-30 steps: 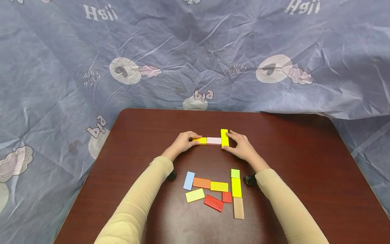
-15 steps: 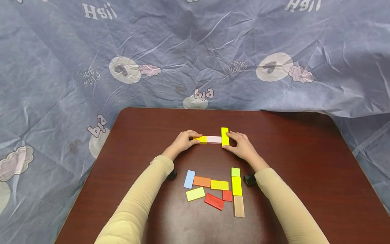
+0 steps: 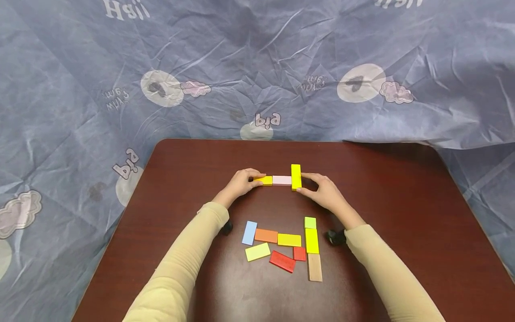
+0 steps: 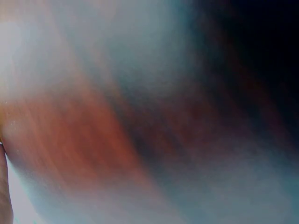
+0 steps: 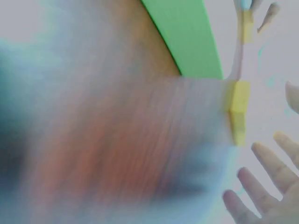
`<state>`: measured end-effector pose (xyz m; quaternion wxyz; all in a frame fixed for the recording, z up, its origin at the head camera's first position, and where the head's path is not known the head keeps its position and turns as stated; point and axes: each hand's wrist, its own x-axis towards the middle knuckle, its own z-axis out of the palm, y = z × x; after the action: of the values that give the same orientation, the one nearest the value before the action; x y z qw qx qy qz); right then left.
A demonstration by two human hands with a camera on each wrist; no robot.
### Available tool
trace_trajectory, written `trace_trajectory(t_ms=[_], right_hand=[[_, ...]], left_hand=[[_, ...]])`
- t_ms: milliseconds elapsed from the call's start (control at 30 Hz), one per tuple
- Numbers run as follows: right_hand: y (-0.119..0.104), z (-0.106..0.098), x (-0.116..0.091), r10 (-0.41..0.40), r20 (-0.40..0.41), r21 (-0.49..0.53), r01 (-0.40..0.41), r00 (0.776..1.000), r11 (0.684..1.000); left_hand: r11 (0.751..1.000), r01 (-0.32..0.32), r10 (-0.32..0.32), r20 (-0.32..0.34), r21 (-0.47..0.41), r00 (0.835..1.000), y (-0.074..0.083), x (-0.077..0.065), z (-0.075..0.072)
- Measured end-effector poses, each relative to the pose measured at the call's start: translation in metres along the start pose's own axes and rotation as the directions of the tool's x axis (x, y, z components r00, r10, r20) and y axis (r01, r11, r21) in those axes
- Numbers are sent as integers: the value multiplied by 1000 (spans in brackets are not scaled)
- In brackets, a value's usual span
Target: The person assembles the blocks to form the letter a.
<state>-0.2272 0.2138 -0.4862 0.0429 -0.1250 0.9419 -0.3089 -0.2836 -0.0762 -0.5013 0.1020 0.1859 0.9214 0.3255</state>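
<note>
In the head view, a short row crosses the far middle of the table: a yellow block (image 3: 266,180) at the left, a pale pink block (image 3: 282,180) between, and a bright yellow block (image 3: 296,177) set crosswise at the right end. My left hand (image 3: 240,182) pinches the left yellow block between thumb and fingers, covering part of it. Beside the crosswise block is my right hand (image 3: 325,193), thumb tip right at its near end. The right wrist view shows spread right-hand fingers (image 5: 268,172) away from the yellow block (image 5: 240,95). The left wrist view is mostly blurred.
Nearer on the brown table (image 3: 402,214) lie several loose blocks: blue (image 3: 249,233), orange (image 3: 266,235), yellow (image 3: 289,240), pale yellow (image 3: 258,252), two red ones (image 3: 282,261), plus a column of green (image 3: 310,222), bright yellow (image 3: 311,241) and bare wood (image 3: 315,267). A printed cloth (image 3: 257,67) hangs behind.
My right hand has loosened from the crosswise yellow block and shifted slightly right. My left hand keeps its hold on the left yellow block. The head view has tilted a little.
</note>
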Motion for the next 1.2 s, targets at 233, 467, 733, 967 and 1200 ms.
trace_trajectory(t_ms=[233,467,733,967,1200], right_hand=[[-4,-5,-48,-58,71,9,57,996,998],[3,-3,-75,-104,124,6,104,987,995],[5,0,-81,-107,125,44,102,986,994],[1,3,-83,-62,123,63,54,990,997],[-6,8,-86,-102,129,67,94,986,993]], left_hand=[[1000,0,0,1,-4,1000,-2,1,0],[1000,-16,16,-11,-3,1000,-4,2,1],[1000,-3,3,4,3,1000,-3,1,2],[1000,3,-3,2,-8,1000,-2,1,0],[1000,3,-3,11,-2,1000,-4,1,2]])
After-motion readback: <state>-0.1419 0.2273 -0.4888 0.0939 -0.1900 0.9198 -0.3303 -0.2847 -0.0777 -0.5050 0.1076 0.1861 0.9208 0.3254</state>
